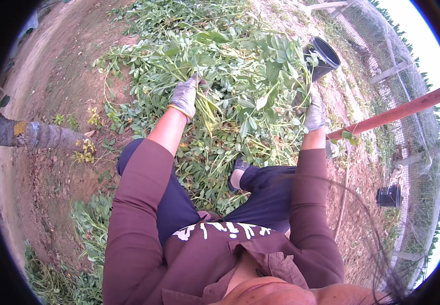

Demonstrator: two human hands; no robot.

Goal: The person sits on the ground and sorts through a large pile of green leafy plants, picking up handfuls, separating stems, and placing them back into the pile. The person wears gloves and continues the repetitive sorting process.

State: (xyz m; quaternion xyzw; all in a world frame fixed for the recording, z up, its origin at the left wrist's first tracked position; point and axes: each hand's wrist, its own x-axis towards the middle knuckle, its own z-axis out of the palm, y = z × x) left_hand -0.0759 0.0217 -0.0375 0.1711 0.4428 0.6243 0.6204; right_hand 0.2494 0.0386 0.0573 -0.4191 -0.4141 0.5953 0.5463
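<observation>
My left hand (187, 94), in a grey knitted glove with a yellow band at the wrist, is closed around a bundle of green leafy stems (206, 110). Their cut or lower ends point down towards me, and the leaves spread upward. On the right, my right hand (312, 106), gloved alike, grips leafy plant stems (284, 82) whose foliage hides part of the fingers. A black plastic bucket (321, 57) lies tilted just beyond my right hand. Beneath both hands spreads a thick heap of uprooted-looking leafy plants (220, 146).
A tree trunk (52, 135) reaches in from the left over bare soil. A reddish pole (395, 110) slants at the right, before a mesh fence (418, 126). Another black bucket (389, 196) stands near that fence. More cut plants (94, 225) lie at lower left.
</observation>
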